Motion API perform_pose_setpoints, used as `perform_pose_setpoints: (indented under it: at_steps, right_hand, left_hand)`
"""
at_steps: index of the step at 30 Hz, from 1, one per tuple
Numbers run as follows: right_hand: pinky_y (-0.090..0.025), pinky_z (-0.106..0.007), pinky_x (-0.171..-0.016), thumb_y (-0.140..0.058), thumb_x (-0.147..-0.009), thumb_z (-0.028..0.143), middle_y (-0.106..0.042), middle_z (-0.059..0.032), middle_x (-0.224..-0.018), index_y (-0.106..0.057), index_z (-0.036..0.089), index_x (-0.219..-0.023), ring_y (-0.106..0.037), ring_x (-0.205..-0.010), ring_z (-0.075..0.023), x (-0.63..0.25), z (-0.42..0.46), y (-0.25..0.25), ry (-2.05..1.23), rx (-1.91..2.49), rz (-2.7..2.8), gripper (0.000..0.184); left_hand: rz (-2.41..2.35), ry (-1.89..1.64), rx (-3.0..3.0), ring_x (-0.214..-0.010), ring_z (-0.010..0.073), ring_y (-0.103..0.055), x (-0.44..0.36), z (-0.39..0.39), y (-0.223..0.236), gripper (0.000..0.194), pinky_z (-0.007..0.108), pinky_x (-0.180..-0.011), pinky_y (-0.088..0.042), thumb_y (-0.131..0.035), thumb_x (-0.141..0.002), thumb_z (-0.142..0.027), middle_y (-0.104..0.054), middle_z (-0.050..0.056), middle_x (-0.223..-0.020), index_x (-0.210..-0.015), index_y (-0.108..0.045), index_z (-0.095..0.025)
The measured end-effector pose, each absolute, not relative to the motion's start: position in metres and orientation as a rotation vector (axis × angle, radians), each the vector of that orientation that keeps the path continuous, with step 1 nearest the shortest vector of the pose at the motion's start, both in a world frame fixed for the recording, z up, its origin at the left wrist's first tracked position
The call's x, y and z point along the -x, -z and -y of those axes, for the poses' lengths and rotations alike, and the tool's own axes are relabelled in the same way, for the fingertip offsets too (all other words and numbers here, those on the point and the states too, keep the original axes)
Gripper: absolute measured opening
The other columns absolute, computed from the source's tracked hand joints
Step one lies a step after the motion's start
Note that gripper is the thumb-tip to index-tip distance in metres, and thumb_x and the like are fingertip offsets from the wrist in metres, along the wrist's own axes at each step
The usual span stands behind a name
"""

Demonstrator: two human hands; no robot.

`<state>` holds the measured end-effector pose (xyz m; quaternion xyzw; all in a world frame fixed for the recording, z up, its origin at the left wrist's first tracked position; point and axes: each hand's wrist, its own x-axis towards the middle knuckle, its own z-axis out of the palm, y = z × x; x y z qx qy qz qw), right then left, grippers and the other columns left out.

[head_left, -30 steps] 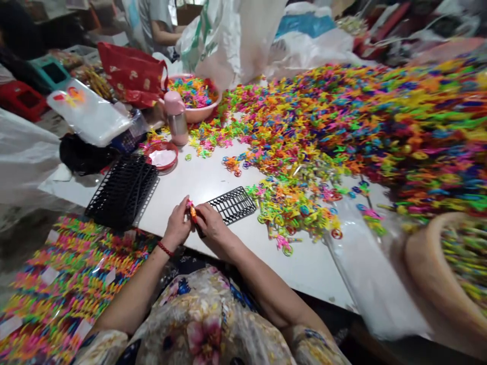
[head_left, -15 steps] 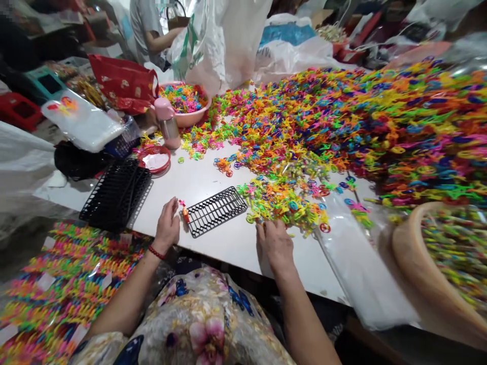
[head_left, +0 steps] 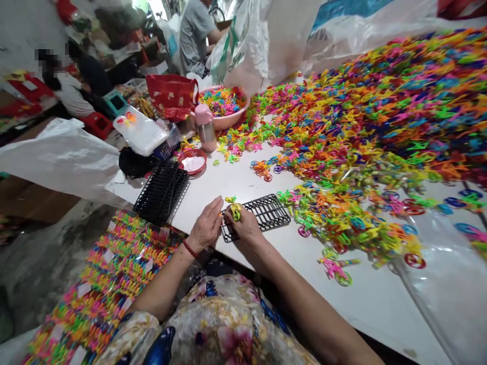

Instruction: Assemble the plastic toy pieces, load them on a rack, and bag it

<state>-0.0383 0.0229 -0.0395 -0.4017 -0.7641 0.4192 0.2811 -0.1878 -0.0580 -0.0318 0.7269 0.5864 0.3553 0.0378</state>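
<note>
A flat black plastic rack (head_left: 271, 212) with rows of slots lies on the white table in front of me. My right hand (head_left: 245, 224) is over its left end, fingers closed on a small yellow plastic toy (head_left: 236, 212) with a round wheel-like part. Beside that end is my left hand (head_left: 207, 225), fingers stretched out close together, its fingertips near the rack's edge. A bit of orange shows between the hands, mostly hidden by them. Part of the rack is covered by my right hand.
A big heap of colourful plastic toys (head_left: 365, 126) covers the table's right and back. At left are stacked black racks (head_left: 162, 192), a red basket (head_left: 201, 166), a pink-topped flask (head_left: 206, 129) and a pink basin (head_left: 228, 123). A clear plastic bag (head_left: 449, 274) lies at right.
My right hand has moved left from the heap's edge to the rack's left end, now with a yellow toy in it. The view has turned left.
</note>
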Motion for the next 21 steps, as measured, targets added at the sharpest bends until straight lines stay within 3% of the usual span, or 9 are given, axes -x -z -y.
perform_pose_setpoints:
  at_steps: [5,12,17,19,21]
  right_hand:
    - [-0.038,-0.024,-0.060,-0.048,-0.088,0.024,-0.067,-0.0022,-0.073,-0.059,0.022,-0.093,-0.058,-0.064,-0.0171,0.046,-0.029,0.053,-1.083,1.001,2.239,0.012]
    - [-0.040,-0.025,-0.065,-0.046,-0.091,0.026,-0.069,-0.0072,-0.084,-0.059,0.019,-0.093,-0.060,-0.073,-0.0179,0.042,-0.036,0.057,-0.921,0.896,2.496,0.015]
    - [-0.051,-0.034,-0.075,-0.051,-0.080,0.031,-0.073,-0.0097,-0.094,-0.064,0.023,-0.098,-0.067,-0.086,-0.0248,0.042,-0.041,0.062,-0.971,0.720,2.478,0.024]
    - [-0.055,-0.040,-0.071,-0.052,-0.076,0.039,-0.074,-0.0094,-0.090,-0.066,0.029,-0.088,-0.070,-0.083,-0.0292,0.041,-0.046,0.069,-0.980,0.634,2.410,0.021]
    - [-0.056,-0.044,-0.063,-0.051,-0.076,0.048,-0.072,-0.0099,-0.078,-0.065,0.033,-0.078,-0.070,-0.074,-0.0325,0.042,-0.060,0.074,-0.909,0.610,2.354,0.021]
  left_hand:
    - [-1.820,-1.130,-2.216,-0.136,0.0236,-0.044,0.188,0.059,0.038,0.059,0.048,-0.110,-0.043,-0.037,-0.101,-0.028,-0.044,0.017,-0.148,-0.156,-0.015,-0.021]
    - [-1.808,-1.116,-2.213,-0.133,0.0253,-0.047,0.193,0.054,0.042,0.060,0.048,-0.107,-0.044,-0.041,-0.100,-0.034,-0.048,0.018,-0.143,-0.155,-0.018,-0.020]
    - [-1.863,-0.993,-2.244,-0.138,0.0262,-0.042,0.179,0.059,0.039,0.050,0.051,-0.111,-0.040,-0.039,-0.099,-0.036,-0.049,0.018,-0.142,-0.145,-0.039,-0.017]
    - [-1.779,-0.829,-2.395,-0.130,0.0215,-0.051,0.181,0.061,0.035,0.041,0.048,-0.112,-0.041,-0.038,-0.099,-0.031,-0.060,0.011,-0.131,-0.138,-0.049,-0.025]
    - [-1.938,-0.709,-2.395,-0.129,0.0236,-0.052,0.200,0.064,0.026,0.040,0.052,-0.109,-0.043,-0.045,-0.096,-0.036,-0.058,0.008,-0.133,-0.136,-0.051,-0.031]
